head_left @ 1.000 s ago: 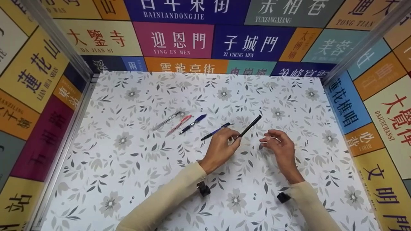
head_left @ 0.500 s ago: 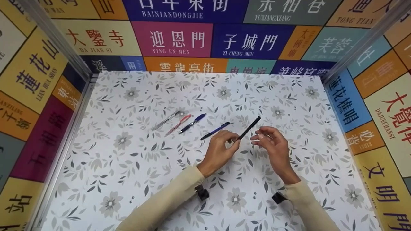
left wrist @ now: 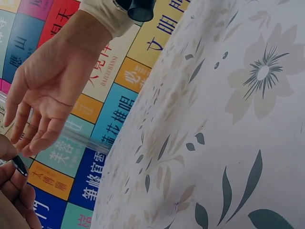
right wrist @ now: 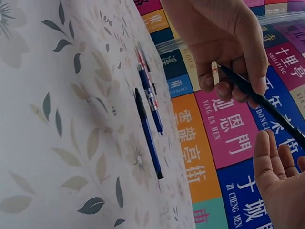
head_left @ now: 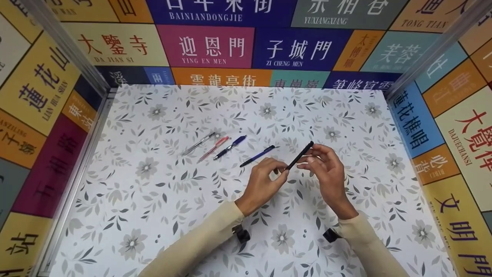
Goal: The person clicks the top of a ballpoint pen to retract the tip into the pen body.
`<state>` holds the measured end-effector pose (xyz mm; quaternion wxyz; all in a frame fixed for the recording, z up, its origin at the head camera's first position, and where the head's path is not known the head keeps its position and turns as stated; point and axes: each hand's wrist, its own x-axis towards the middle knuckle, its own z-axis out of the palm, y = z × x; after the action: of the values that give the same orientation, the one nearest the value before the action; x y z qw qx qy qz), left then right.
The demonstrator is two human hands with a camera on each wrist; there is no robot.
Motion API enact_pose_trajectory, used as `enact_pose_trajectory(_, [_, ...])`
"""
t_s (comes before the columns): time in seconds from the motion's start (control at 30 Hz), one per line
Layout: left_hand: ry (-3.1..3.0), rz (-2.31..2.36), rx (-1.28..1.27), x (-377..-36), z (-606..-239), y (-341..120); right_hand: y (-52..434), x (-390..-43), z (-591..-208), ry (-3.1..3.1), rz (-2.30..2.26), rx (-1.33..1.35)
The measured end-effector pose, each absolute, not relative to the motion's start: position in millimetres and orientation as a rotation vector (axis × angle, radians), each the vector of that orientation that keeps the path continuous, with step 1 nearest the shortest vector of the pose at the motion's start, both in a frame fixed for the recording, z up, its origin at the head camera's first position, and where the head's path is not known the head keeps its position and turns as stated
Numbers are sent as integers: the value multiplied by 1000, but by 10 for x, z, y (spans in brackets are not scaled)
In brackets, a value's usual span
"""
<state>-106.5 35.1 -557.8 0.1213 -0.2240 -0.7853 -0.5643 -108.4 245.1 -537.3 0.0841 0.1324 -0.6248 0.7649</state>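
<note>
Pinching the lower end of a black pen (head_left: 300, 155), the left hand (head_left: 264, 184) is holding it slanted above the table (head_left: 134, 207). The right hand (head_left: 326, 169) is touching its upper end with loosely spread, straightish fingers. Four more pens (head_left: 226, 148) are lying in a row to the left.

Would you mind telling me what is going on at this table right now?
A person in cream sleeves holds a black pen above the floral table. The left hand pinches its lower end, while the right hand reaches its fingers to the upper end; whether they grip it is unclear. Four more pens lie on the table to the left: a dark blue pen, another blue pen, a red pen and a clear pen.
</note>
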Motion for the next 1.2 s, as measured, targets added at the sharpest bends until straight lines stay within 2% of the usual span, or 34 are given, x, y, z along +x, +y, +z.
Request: enact_pose_trajectory(1.2, [-2202, -1727, -650, -980, -5635, 368, 2320, -1061, -5237, -1842, 2244, 450])
